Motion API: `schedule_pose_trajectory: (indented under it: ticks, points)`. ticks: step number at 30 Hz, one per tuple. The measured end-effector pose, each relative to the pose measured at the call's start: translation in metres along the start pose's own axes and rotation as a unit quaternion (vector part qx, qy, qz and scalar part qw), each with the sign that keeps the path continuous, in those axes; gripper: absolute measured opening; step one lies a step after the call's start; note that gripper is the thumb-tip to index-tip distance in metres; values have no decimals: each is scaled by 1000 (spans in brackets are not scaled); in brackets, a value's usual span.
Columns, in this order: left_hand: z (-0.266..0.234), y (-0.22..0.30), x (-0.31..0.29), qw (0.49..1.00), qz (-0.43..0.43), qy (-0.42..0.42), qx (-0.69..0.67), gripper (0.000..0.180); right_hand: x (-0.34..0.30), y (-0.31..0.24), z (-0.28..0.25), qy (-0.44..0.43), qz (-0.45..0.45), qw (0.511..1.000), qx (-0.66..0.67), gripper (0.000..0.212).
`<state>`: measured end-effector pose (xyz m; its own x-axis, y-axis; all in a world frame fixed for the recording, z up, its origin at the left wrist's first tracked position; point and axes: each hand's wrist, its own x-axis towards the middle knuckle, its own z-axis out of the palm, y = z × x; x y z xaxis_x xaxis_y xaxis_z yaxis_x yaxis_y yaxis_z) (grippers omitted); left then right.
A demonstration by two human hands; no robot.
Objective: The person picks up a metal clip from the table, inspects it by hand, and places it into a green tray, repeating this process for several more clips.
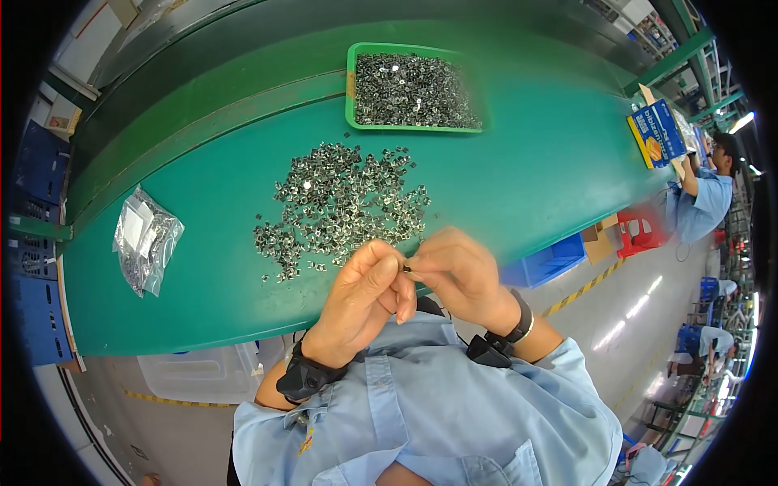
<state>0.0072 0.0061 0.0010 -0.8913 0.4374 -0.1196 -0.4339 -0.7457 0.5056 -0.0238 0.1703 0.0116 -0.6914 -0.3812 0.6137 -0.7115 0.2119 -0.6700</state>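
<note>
My left hand (pixel 367 287) and my right hand (pixel 459 271) meet at the near edge of the green table, fingertips almost touching. Between them is a small dark metal piece (pixel 407 268), pinched by my right thumb and finger and touching my left fingertips. Its exact shape is too small to make out. Just beyond my hands spreads a loose pile of small shiny metal parts (pixel 340 206). Farther back, a green tray (pixel 351 89) holds a heap of similar parts.
A clear plastic bag of parts (pixel 146 243) lies on the table's left. At the far right stands a blue and yellow box (pixel 655 134), near a co-worker in blue (pixel 701 198). Below the table's edge are a blue bin (pixel 551 261), a red stool (pixel 640 233) and a clear tub (pixel 194 374).
</note>
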Motion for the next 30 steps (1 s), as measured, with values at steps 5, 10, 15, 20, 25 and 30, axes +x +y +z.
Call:
schedule_pose_trajectory:
  ticks: [5,10,15,20,25,30]
  points:
    - [-8,-4,2,999,-10,-30,-24,16,2,2,2,-15,-1,1000,20,16]
    - [-8,-3,5,1000,-11,-24,1,17,0,5,0,-36,11,999,34,17]
    - [-2,5,6,993,-7,38,111,18,-3,10,2,-42,38,998,39,15]
    - [0,5,5,997,-5,33,74,19,-2,10,5,-26,58,995,75,13]
    - [-3,4,4,999,-5,22,47,17,-3,11,5,-28,59,995,80,13]
    - [-2,3,4,994,7,35,105,19,-4,13,7,-24,65,995,73,14]
